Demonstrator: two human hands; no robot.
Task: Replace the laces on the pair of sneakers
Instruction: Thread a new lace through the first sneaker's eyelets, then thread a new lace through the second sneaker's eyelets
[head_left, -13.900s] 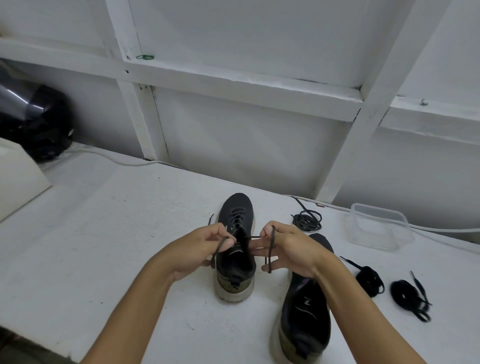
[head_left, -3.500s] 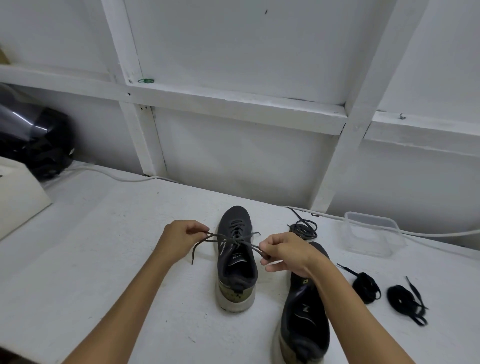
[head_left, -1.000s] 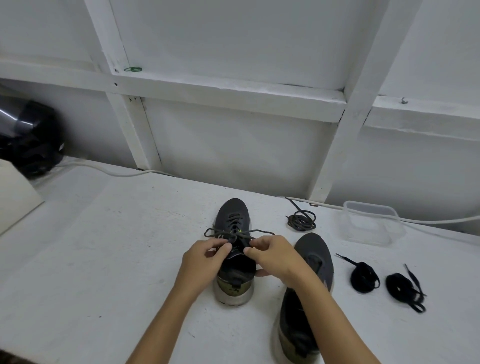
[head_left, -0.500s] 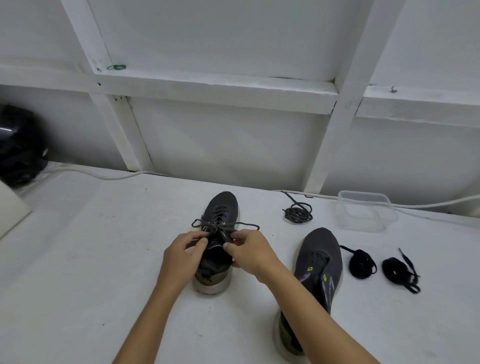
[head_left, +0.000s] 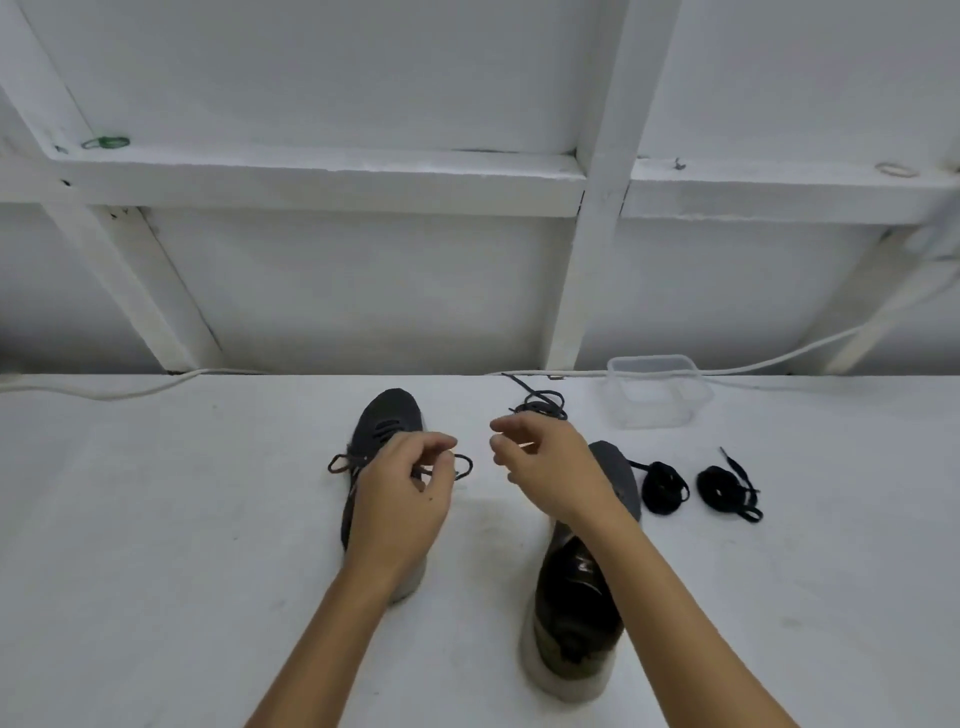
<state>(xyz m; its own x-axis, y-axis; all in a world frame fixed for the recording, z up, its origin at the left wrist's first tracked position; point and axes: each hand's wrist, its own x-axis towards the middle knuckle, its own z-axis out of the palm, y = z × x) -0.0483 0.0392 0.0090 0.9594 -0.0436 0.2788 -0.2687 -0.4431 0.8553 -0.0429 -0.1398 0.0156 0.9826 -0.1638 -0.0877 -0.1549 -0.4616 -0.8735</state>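
Left hand (head_left: 402, 491) over laced left sneaker (head_left: 384, 431), fingers loosely curled, grasping nothing. Right hand (head_left: 550, 467) relaxed, released, above right sneaker (head_left: 582, 597).

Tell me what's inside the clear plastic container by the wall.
Nothing shows inside the clear plastic container; only the white table is seen through its walls.

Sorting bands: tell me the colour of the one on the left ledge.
Green rubber band, head view.
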